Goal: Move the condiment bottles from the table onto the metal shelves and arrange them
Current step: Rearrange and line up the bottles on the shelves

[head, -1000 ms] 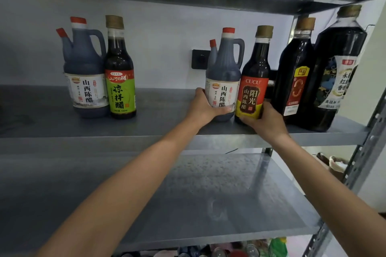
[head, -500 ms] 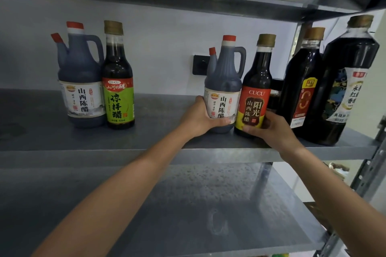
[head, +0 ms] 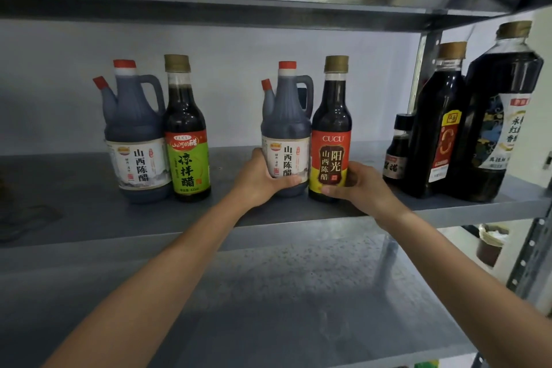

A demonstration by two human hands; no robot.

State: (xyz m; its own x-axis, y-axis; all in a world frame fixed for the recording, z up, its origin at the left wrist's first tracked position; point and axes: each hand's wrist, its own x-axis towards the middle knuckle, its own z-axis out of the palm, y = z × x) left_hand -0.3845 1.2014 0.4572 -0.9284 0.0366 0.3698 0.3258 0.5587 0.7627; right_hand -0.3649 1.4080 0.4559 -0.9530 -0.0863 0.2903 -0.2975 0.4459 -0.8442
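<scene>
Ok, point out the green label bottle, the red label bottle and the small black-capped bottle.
green label bottle (head: pixel 187 164), head view, on its green label.
red label bottle (head: pixel 330 158), head view, on its red label.
small black-capped bottle (head: pixel 396 149), head view, on its dark body.

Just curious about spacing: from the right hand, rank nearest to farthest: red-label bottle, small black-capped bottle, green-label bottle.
1. Red-label bottle, gripped by the right hand.
2. Small black-capped bottle, just to its right.
3. Green-label bottle, far left.
</scene>
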